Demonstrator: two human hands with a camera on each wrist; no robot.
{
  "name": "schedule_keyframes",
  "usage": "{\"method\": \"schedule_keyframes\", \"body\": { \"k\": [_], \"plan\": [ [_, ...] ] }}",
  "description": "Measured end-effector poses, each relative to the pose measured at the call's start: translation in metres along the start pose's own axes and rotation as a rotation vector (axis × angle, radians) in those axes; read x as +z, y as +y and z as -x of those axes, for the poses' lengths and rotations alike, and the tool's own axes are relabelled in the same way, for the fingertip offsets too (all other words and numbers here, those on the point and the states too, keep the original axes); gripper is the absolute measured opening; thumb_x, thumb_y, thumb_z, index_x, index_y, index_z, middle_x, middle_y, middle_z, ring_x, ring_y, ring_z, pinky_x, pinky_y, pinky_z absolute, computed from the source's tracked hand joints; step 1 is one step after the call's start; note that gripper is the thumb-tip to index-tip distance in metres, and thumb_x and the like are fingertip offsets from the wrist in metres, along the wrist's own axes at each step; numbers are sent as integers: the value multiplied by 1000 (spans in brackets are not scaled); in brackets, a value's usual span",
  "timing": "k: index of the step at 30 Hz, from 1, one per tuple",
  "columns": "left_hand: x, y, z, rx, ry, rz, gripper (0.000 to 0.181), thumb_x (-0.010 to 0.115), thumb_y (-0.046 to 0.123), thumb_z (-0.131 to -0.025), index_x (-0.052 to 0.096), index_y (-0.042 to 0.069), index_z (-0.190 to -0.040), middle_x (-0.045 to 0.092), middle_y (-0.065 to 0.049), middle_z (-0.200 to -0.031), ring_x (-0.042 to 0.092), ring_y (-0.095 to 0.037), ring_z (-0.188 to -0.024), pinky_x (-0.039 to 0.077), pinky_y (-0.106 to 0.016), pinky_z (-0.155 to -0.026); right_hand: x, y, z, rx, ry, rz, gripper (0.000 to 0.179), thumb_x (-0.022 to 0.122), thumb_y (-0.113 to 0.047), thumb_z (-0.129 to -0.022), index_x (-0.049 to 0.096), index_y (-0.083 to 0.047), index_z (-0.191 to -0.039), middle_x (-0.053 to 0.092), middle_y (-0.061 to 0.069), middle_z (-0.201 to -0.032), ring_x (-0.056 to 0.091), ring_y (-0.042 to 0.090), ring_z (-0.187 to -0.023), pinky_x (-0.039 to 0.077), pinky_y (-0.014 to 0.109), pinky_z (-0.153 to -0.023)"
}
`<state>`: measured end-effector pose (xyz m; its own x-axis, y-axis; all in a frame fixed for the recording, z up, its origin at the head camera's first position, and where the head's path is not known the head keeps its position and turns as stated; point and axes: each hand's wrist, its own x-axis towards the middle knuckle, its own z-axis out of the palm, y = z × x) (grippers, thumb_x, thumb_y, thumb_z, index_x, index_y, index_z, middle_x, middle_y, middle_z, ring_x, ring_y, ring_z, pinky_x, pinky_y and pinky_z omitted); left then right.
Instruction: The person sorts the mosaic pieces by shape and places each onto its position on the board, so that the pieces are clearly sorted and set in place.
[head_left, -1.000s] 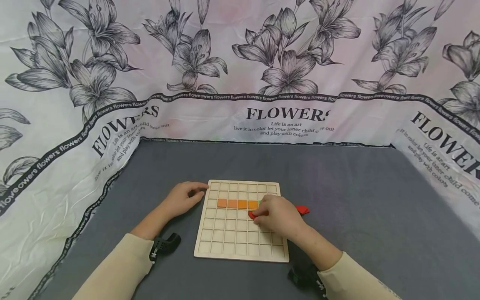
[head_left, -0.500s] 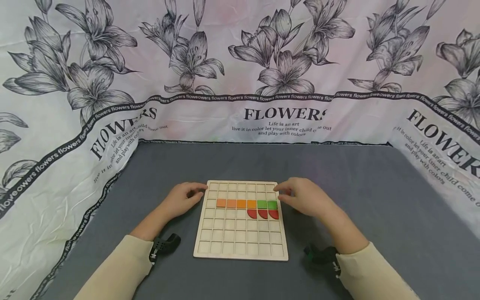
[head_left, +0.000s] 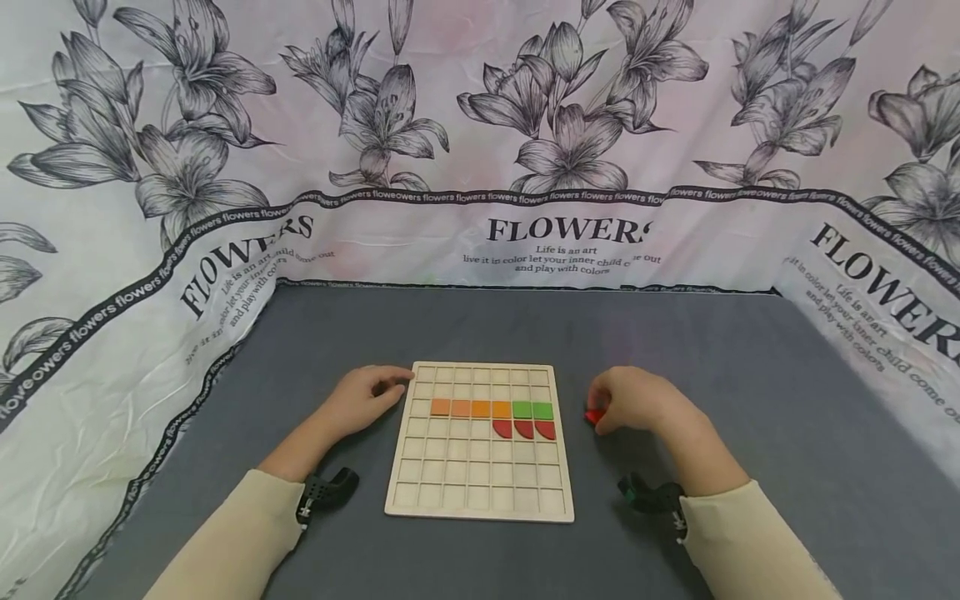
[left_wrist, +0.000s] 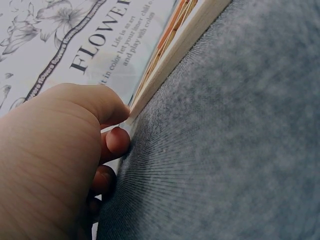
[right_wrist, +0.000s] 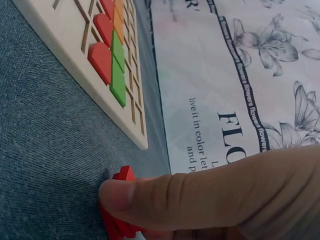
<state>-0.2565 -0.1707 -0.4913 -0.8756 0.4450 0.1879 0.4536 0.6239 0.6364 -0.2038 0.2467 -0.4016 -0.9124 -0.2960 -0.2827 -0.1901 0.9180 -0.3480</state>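
A wooden grid board lies on the table. One row holds light orange and orange squares, then two green squares at its right end. Below that row sit three red quarter-circle tiles. My left hand rests on the table, its index fingertip at the board's far left corner. Off the board's right side, my right hand pinches red tiles between thumb and fingers, low over the table. The fingers partly cover these tiles.
The dark grey table is bordered at the back and sides by a white floral cloth. Black wrist straps sit near both sleeves.
My right hand has left the red tile in the row below, passed the board's far right corner, and now pinches red tiles to the right. The left hand stays put.
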Motion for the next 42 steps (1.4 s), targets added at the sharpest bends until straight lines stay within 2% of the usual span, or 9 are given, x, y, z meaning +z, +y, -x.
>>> {"method": "schedule_keyframes", "body": {
  "k": [7, 14, 21, 24, 27, 30, 33, 37, 42],
  "plan": [
    [-1, 1, 0, 1, -1, -17, 31, 63, 14, -102, 70, 7, -131, 63, 6, -82, 51, -12, -65, 43, -37, -69, -11, -4, 5, -32, 66, -137, 13, 79, -17, -87, 75, -11, -97, 66, -1, -89, 59, 18, -78, 49, 38, -70],
    [-2, 1, 0, 19, 4, -7, 30, 63, 13, -102, 71, 7, -131, 64, 5, -83, 51, -11, -64, 44, -37, -69, -18, -6, 6, -81, 214, -301, 24, 66, -13, -97, 73, -4, -119, 73, 3, -102, 68, 21, -89, 55, 39, -78],
    [-2, 2, 1, 9, 3, -12, 30, 63, 13, -102, 71, 8, -130, 64, 6, -83, 50, -10, -64, 44, -37, -69, -12, -14, 3, -48, 266, -650, 39, 72, -10, -98, 64, 0, -135, 71, 20, -118, 74, 26, -94, 57, 45, -87],
    [-3, 2, 1, 9, -1, -8, 30, 63, 13, -102, 71, 8, -131, 64, 6, -82, 50, -11, -64, 43, -37, -69, -8, -24, 1, -14, 269, -710, 45, 73, -12, -97, 62, 2, -139, 67, 22, -127, 73, 24, -99, 55, 45, -92],
    [-4, 2, 0, 14, -1, -3, 30, 63, 13, -102, 71, 7, -131, 64, 5, -83, 51, -11, -64, 44, -38, -69, -4, -37, 2, 6, 261, -682, 48, 74, -15, -97, 62, 0, -140, 69, 17, -126, 70, 24, -106, 52, 46, -97],
    [-5, 2, 0, 21, 5, -3, 30, 63, 13, -102, 71, 6, -130, 65, 4, -84, 51, -11, -65, 44, -38, -69, 2, -51, 1, -36, 263, -631, 45, 75, -15, -95, 65, 0, -137, 73, 11, -115, 70, 23, -103, 52, 47, -95],
    [-5, 1, -1, 23, 15, -10, 30, 63, 13, -102, 71, 6, -130, 66, 4, -85, 51, -10, -67, 44, -37, -69, 13, -67, -2, -120, 263, -580, 42, 76, -15, -95, 68, 1, -133, 74, 9, -106, 72, 22, -89, 57, 42, -81],
    [-4, 1, -2, 20, 17, -7, 29, 63, 13, -102, 72, 7, -129, 65, 5, -84, 51, -11, -66, 44, -37, -69, 31, -84, -8, -248, 302, -347, 36, 75, -16, -96, 71, 0, -128, 69, 5, -104, 64, 16, -75, 53, 32, -67],
    [-2, -1, -2, 18, 9, 5, 29, 64, 13, -102, 72, 9, -129, 62, 7, -79, 50, -11, -63, 43, -37, -67, 53, -98, -14, -362, 356, -68, 29, 77, -15, -94, 75, -2, -120, 66, 4, -102, 59, 15, -79, 51, 29, -70]
  ]
}}
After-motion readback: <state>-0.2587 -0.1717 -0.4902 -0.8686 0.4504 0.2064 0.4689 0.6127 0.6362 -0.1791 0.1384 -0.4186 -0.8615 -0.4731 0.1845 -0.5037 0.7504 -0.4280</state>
